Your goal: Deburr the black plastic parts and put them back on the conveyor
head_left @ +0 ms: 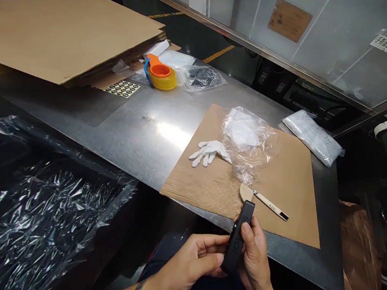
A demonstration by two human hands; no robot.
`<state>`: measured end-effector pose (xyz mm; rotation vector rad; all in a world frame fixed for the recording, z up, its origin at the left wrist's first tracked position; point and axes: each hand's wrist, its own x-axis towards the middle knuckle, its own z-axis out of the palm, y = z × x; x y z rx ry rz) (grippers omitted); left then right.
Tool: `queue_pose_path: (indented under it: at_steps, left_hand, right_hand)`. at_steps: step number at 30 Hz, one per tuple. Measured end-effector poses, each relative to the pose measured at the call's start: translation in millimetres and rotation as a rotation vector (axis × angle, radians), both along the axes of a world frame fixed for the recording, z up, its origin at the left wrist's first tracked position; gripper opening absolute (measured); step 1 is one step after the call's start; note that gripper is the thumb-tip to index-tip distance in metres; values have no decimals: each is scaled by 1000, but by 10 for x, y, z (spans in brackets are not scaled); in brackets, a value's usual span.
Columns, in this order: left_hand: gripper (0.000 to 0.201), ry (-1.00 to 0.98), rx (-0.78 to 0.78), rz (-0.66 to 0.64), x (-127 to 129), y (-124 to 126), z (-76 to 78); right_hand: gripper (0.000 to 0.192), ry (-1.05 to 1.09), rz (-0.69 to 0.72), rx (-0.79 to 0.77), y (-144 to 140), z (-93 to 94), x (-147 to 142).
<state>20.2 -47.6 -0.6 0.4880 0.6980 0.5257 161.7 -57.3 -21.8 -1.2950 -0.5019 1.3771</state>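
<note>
Both hands hold a long black plastic part [238,240] with raised lettering, tilted upright at the table's front edge. My left hand [193,262] pinches its lower end from the left side. My right hand [256,254] wraps its right side, the thumb pressed on the face below the top. Just beyond its top end lie a beige rounded piece [245,192], partly hidden by the part, and a slim beige tool [270,205] marked A26. A white glove [210,152] rests on the cardboard sheet [291,176], beside a crumpled clear plastic bag [251,138].
A stack of cardboard [69,31] covers the table's far left. Near it are a tape dispenser [161,75], a sticker sheet [123,88] and a bagged dark item [203,76]. A plastic-wrapped pack [312,136] lies right. A bin lined with black plastic [39,220] stands front left.
</note>
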Motion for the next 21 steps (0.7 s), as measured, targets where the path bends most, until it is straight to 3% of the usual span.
queue_pose_path:
  at_steps: [21]
  left_hand:
    - [38,-5,-130,48,38,4,23]
  right_hand:
    - [40,-211,43,45,-55,-71,-20]
